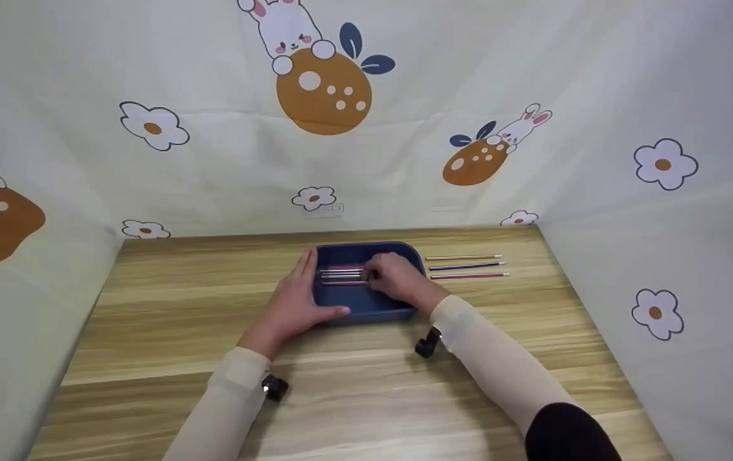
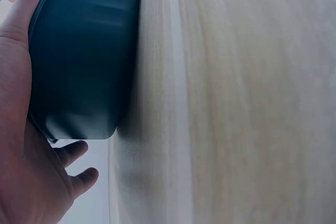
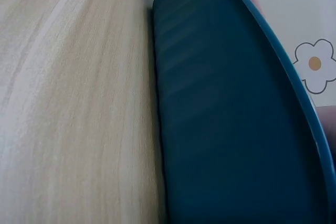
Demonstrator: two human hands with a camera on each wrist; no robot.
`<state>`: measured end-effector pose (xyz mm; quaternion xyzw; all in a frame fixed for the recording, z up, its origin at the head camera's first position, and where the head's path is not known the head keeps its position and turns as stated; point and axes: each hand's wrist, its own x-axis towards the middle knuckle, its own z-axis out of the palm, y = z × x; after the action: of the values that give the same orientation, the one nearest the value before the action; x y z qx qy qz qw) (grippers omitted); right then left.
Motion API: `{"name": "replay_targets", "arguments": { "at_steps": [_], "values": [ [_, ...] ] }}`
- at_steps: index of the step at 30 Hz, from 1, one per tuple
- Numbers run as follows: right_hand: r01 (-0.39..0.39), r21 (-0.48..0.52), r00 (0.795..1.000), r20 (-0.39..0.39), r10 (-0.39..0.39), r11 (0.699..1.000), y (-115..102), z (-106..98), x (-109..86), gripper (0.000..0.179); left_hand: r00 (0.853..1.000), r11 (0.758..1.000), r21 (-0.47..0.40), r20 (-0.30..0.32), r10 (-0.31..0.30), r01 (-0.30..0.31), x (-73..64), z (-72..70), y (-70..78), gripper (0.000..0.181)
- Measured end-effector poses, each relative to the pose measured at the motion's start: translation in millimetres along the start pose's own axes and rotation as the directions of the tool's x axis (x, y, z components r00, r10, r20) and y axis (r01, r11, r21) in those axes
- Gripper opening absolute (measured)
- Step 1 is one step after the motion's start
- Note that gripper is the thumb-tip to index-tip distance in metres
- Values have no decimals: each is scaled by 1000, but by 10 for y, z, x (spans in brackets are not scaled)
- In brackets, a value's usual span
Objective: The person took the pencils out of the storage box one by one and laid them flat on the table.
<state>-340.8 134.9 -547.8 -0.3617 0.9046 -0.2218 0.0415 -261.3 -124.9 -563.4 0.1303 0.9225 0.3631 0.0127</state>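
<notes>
A blue tray (image 1: 366, 315) stands on the table with several slim pencils (image 1: 340, 274) lying side by side in it. My left hand (image 1: 292, 301) holds the tray's left end, thumb over the near rim and fingers along the left wall. From the left wrist, that hand (image 2: 26, 145) spans the tray's corner (image 2: 84, 61), two fingers reaching past it. Inside the tray, my right hand (image 1: 395, 275) has curled fingers pinching at the right ends of the pencils. In the right wrist view, the tray's wall (image 3: 231, 108) hides most of this hand.
To the tray's right lie a gold pencil (image 1: 462, 257), a dark blue pencil (image 1: 465, 266) and a pink pencil (image 1: 468, 276) with white ends. A printed cloth (image 1: 225, 166) rises behind the wooden table (image 1: 174, 307) and along both sides.
</notes>
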Motion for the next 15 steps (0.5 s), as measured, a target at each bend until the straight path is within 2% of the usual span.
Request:
{"name": "replay_targets", "arguments": {
  "at_steps": [15],
  "values": [
    [17,78,1000,-8,-16,997,-22,-56,-13,13,1000,1000,-12,-6,-3,3,-5,8,-6,143]
  ]
}}
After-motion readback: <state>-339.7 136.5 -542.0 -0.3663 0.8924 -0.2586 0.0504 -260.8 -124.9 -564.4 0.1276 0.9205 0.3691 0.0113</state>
